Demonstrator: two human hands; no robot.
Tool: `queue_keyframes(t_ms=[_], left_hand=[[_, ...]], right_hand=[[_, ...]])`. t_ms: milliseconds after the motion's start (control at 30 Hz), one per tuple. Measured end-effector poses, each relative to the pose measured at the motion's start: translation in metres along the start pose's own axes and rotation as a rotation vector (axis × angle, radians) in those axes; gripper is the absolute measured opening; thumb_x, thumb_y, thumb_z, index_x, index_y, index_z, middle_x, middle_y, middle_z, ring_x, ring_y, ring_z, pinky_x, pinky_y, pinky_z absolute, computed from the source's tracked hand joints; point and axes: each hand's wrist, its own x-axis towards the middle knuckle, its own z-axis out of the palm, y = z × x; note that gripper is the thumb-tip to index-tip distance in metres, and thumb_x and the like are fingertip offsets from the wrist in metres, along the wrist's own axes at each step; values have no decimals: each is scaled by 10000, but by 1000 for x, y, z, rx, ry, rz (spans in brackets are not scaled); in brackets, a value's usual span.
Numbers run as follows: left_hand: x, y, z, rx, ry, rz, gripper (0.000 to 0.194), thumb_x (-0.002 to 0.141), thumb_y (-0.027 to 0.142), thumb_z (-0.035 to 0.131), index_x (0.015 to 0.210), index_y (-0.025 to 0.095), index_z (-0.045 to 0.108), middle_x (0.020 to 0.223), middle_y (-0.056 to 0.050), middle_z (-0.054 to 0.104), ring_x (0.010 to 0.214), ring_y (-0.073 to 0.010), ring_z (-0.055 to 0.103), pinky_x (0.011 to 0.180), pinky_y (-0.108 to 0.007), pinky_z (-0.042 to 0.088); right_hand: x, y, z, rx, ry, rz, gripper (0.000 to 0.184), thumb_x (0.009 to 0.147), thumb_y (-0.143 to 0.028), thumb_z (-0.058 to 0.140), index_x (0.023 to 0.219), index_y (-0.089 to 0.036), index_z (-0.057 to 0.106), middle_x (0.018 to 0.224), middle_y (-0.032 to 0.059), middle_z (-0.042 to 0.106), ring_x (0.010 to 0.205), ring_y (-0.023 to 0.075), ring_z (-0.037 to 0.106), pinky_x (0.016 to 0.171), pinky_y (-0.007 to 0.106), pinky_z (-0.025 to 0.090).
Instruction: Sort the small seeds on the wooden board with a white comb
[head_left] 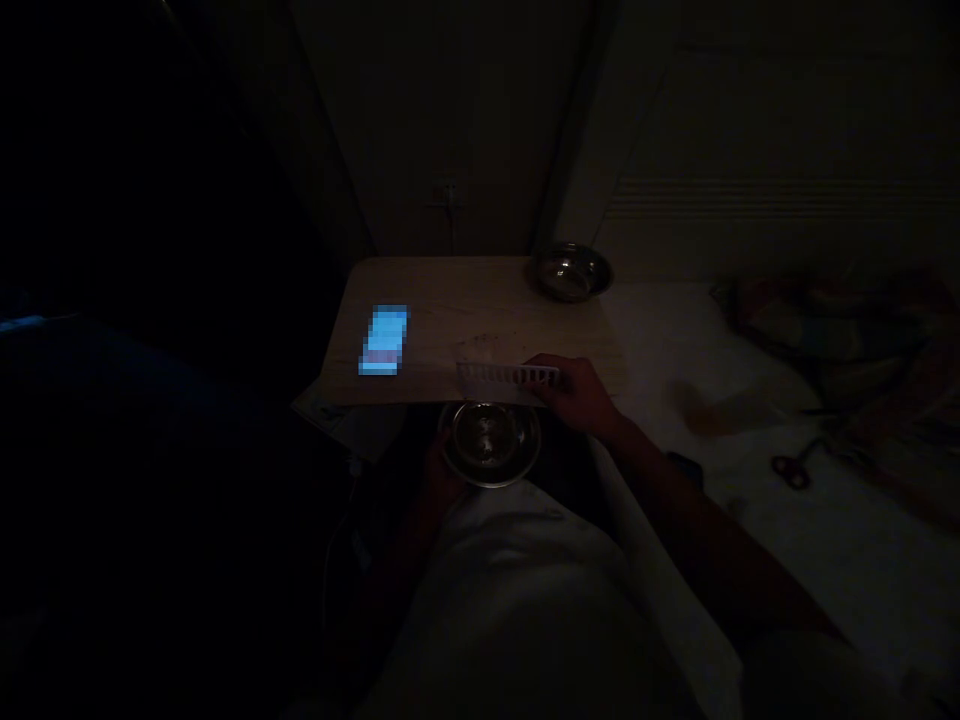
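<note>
In dim light my right hand (576,392) is closed around one end of a pale strip with a row of slots (495,374); its exact kind is hard to make out. The strip lies across the front edge of a small wooden table (450,290). Just beyond it, dark specks (491,340) are scattered on the tabletop. Below that edge, my left hand (444,465) grips the left side of a shiny metal bowl (491,478). The inside of this bowl is too dark to read clearly.
A lit phone (384,340) lies at the table's left. A second metal bowl (574,272) stands at the back right corner. On the white sheet to the right are red-handled scissors (792,470) and a dark object (686,468). A wall socket (444,190) holds a cord.
</note>
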Motion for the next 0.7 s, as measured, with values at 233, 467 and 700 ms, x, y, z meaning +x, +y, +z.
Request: queue_keyframes(t_ms=[233, 467, 700], left_hand=[[0, 2, 0, 15, 15, -20, 300, 788, 350, 543, 973, 158, 682, 1023, -80, 700, 1140, -274, 551, 995, -430, 400], [-2, 2, 4, 17, 63, -10, 260, 791, 339, 546, 928, 167, 685, 959, -75, 715, 1154, -277, 541, 1021, -422, 373], [-3, 2, 4, -14, 7, -19, 317, 762, 353, 585, 977, 139, 677, 1004, -99, 702, 1158, -288, 534, 1014, -421, 376]], right_hand=[[0, 7, 2, 45, 182, 31, 140, 750, -263, 612, 850, -173, 650, 730, 16, 650, 620, 144, 561, 569, 244, 407], [-16, 7, 35, 198, 180, 90, 182, 765, -304, 604, 889, -178, 650, 789, 28, 667, 669, 158, 586, 604, 261, 439], [-14, 17, 38, 173, 324, 141, 157, 756, -286, 594, 860, -180, 644, 752, 18, 648, 665, 157, 576, 600, 259, 425]])
